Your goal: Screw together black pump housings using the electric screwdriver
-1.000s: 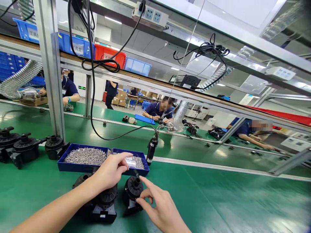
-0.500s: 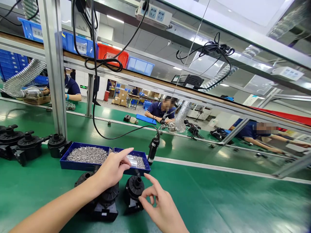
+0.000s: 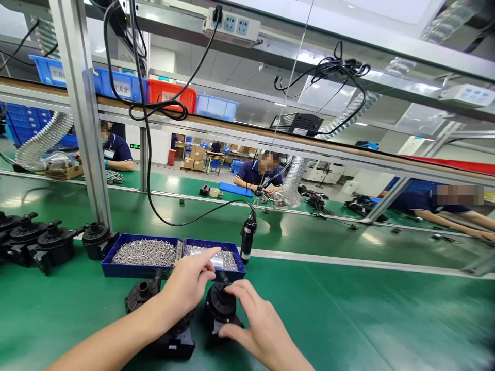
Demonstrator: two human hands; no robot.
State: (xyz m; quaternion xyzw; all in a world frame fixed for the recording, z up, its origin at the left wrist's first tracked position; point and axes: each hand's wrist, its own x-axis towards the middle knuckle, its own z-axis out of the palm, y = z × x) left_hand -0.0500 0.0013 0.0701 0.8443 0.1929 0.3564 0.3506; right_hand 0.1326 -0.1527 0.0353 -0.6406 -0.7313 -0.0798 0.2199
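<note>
My right hand [image 3: 261, 319] spans the right side of a small black pump [image 3: 221, 305], fingers by its top outlet and thumb against its lower body. My left hand [image 3: 189, 283] hovers just in front of the right-hand blue parts box [image 3: 242, 268], its index finger stretched out and the other fingers curled in toward the thumb. Whatever those curled fingers hold, if anything, is hidden. Under my left forearm stands another black pump [image 3: 141, 294], partly covered, with a black housing [image 3: 176, 348] close by.
Silver screws [image 3: 145, 252] fill the left-hand box. A black electric screwdriver [image 3: 248, 239] hangs on a cable beside the boxes. Several black pumps [image 3: 56, 242] stand at the left by a metal post [image 3: 83, 129]. Co-workers [image 3: 259, 172] sit across the green bench.
My right hand has opened wider and closed in around the right pump. My left hand stays in front of the box. The view has shifted slightly.
</note>
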